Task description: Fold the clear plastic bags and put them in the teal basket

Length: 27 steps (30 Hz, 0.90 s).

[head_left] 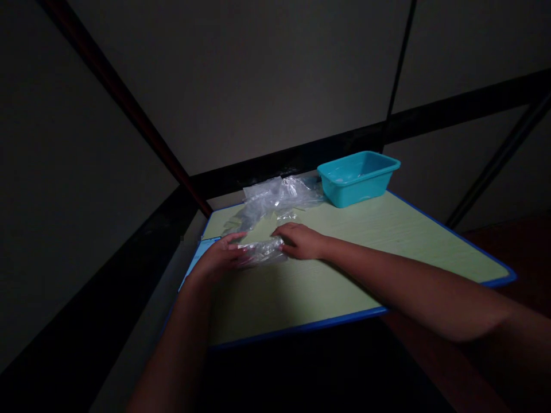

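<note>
A crinkled clear plastic bag (262, 252) is stretched between both hands, low over the table top. My left hand (221, 253) grips its left end, the thumb and fingers bent around it. At the right end, my right hand (300, 241) holds the bag between thumb and fingers. Just beyond the hands lies a loose pile of clear plastic bags (275, 198), shiny and rumpled. A small piece of clear plastic (287, 216) shows between my right hand and that pile. Whatever may be inside the held bag cannot be made out.
The pale green table (413, 238) has a blue edge. At its far side stands a turquoise plastic basin (359, 186), right of the pile. A light blue flat item (198, 258) lies at the left edge, partly behind my left hand. Dark-banded walls (275, 86) rise behind the table.
</note>
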{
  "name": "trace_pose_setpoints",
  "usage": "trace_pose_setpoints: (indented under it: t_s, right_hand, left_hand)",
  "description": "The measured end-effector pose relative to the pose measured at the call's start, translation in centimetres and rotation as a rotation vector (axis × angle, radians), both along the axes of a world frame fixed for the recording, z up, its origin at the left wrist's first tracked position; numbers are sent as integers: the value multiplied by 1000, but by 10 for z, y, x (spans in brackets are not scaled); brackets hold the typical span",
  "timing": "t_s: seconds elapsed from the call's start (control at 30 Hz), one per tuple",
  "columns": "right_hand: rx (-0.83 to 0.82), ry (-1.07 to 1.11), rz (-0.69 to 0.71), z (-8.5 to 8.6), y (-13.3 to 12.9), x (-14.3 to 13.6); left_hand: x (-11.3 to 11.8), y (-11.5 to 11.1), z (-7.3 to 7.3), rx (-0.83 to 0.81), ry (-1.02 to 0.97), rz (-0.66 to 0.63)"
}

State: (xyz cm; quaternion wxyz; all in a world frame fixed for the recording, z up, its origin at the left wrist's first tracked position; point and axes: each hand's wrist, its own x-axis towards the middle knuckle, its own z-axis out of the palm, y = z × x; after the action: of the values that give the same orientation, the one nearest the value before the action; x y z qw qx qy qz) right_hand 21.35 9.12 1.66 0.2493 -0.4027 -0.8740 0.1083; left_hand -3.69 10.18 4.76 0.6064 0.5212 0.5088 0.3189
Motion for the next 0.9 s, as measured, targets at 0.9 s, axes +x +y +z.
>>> trace_pose_setpoints:
  t_s: [0.9]
  right_hand:
    - [-173, -273, 215, 3, -22, -7]
  left_hand:
    - [4, 8, -15, 310, 435, 97]
